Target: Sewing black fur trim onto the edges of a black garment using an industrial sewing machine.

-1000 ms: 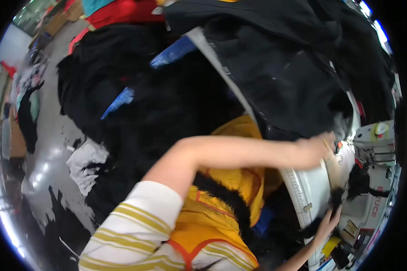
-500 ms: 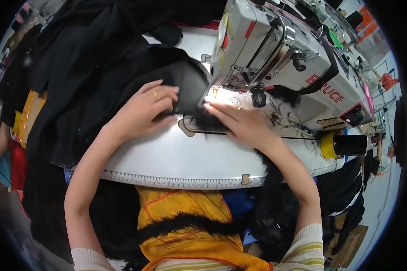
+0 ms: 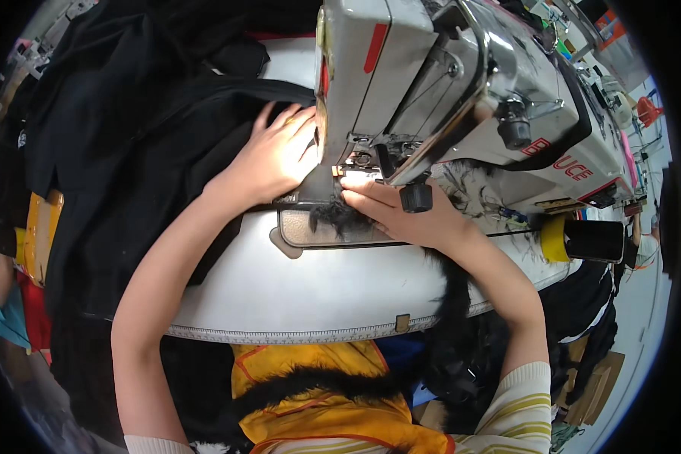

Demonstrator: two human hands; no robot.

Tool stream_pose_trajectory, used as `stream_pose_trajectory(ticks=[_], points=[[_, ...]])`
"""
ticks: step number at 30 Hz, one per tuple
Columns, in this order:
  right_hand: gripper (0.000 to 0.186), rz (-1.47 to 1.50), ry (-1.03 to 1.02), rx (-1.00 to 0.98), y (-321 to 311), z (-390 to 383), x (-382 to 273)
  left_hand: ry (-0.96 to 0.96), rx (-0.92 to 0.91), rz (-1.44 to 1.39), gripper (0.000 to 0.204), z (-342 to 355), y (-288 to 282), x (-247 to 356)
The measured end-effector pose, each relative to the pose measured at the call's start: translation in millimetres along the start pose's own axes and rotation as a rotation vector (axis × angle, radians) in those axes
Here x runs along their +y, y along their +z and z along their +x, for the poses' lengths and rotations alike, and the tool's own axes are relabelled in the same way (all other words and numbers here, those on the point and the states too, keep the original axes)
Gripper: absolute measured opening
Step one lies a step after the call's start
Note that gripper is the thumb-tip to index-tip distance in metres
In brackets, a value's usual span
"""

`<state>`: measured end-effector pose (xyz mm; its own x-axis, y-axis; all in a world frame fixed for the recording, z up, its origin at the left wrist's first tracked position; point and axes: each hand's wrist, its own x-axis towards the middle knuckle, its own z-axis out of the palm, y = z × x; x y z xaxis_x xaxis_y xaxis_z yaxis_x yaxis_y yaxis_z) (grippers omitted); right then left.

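Observation:
At the white sewing machine (image 3: 356,98), a black garment (image 3: 159,144) lies to the left of the needle, its edge running under the machine head. My left hand (image 3: 280,155) rests on this cloth with fingers stretched out, the fingertips partly behind the machine head. Just right of the needle area, my right hand (image 3: 412,216) lies with extended fingers close to the presser foot, beside black fur trim (image 3: 339,218). Part of its fingers hides behind a black knob. The foot and needle are mostly covered by the machine's front.
A ruler strip (image 3: 280,337) follows the white table's near edge. More fur trim (image 3: 318,386) crosses the orange apron (image 3: 303,420) in my lap. Loose fluff lies right of the needle, near a yellow roll (image 3: 555,238) and a dark phone-like object (image 3: 594,240).
My left hand has moved forward and slightly right, flattening on the cloth. The right hand stays close to the needle. The view has shifted closer to the machine head.

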<state>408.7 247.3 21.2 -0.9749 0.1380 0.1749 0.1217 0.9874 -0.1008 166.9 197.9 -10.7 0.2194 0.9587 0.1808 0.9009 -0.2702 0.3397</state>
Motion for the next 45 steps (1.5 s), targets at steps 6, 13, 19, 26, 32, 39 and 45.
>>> stream_pose_trajectory(ticks=[6,13,19,26,32,39,45], points=[[0.033,0.193,0.079,0.052,6,-8,-1,0.248,0.397,-0.073,0.008,-1,-29,20],[0.04,-0.429,-0.183,0.245,-3,-35,8,0.351,0.24,0.196,0.026,-49,-16,59],[0.032,-0.008,0.16,0.13,16,-24,-4,0.284,0.301,0.05,0.016,-33,-5,50],[0.038,-0.098,0.139,0.247,26,-13,-4,0.215,0.37,-0.018,0.02,-37,-4,54],[0.035,-0.073,0.189,0.242,24,-12,-12,0.261,0.357,0.162,0.024,-39,-2,57],[0.035,0.061,0.298,0.243,23,-6,-14,0.313,0.408,0.083,0.015,-37,-1,54],[0.034,0.01,0.162,0.284,20,-12,-15,0.488,0.453,0.266,0.012,-39,0,53]])
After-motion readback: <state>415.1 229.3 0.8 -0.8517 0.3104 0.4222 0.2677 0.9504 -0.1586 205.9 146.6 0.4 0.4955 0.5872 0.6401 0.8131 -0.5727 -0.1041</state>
